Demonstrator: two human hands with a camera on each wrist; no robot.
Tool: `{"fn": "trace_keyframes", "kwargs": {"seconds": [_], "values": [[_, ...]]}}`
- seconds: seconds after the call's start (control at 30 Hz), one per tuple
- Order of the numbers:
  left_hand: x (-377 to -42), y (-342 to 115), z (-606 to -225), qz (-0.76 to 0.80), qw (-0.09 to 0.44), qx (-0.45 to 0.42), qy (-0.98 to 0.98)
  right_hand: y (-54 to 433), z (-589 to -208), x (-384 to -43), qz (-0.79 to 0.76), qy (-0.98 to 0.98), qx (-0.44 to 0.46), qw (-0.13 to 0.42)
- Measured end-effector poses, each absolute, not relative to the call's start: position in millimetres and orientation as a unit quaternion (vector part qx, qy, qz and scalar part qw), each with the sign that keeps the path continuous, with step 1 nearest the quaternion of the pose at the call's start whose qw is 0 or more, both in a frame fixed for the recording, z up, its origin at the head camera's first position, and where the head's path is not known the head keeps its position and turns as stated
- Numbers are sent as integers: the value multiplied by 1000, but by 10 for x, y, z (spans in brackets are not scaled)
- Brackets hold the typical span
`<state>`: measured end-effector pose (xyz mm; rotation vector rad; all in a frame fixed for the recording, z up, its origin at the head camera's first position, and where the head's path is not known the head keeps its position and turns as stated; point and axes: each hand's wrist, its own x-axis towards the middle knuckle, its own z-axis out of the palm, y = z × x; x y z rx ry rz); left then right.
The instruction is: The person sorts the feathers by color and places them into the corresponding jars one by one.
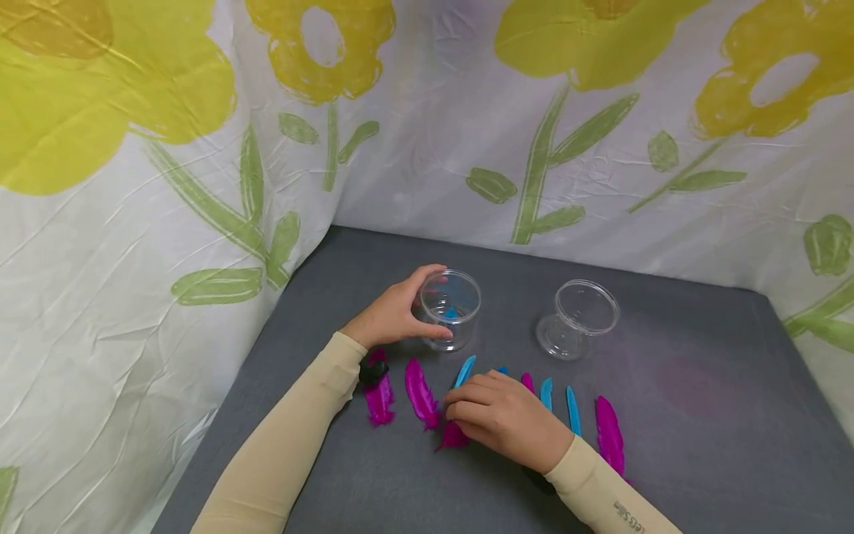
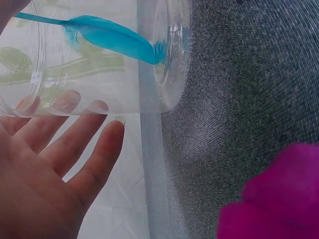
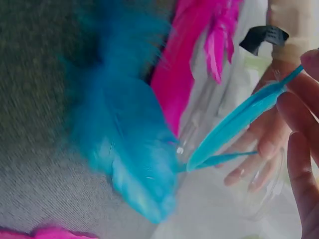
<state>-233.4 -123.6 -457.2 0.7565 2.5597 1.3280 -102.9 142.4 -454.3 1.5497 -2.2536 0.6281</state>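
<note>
My left hand (image 1: pixel 399 308) grips a clear round plastic jar (image 1: pixel 472 325) from its left side, thumb in front and fingers behind. A blue feather (image 2: pixel 117 39) lies inside that jar, its tip at the bottom and its quill toward the mouth. Just in front of the jar, my right hand (image 1: pixel 510 415) pinches the quill of another blue feather (image 3: pixel 237 117) between thumb and fingertips. Below those fingers a magenta feather (image 1: pixel 454 436) is partly covered. A large blue feather (image 3: pixel 134 134) lies close to the right wrist camera.
Two magenta feathers (image 1: pixel 422 394) lie to the left of my right hand. Blue feathers (image 1: pixel 573 410) and a magenta feather (image 1: pixel 610 434) lie on its right. A second clear container (image 1: pixel 563 341) stands farther back. A flower-printed curtain (image 1: pixel 427 170) borders the grey table (image 1: pixel 720 415).
</note>
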Motion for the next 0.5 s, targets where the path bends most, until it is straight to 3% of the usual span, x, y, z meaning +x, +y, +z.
{"fn": "trace_keyframes", "kwargs": {"seconds": [0.5], "values": [[-2338,-1231,-4591,443,80,256,856,1539,-4300,-1178,399,-773,472,143]]}}
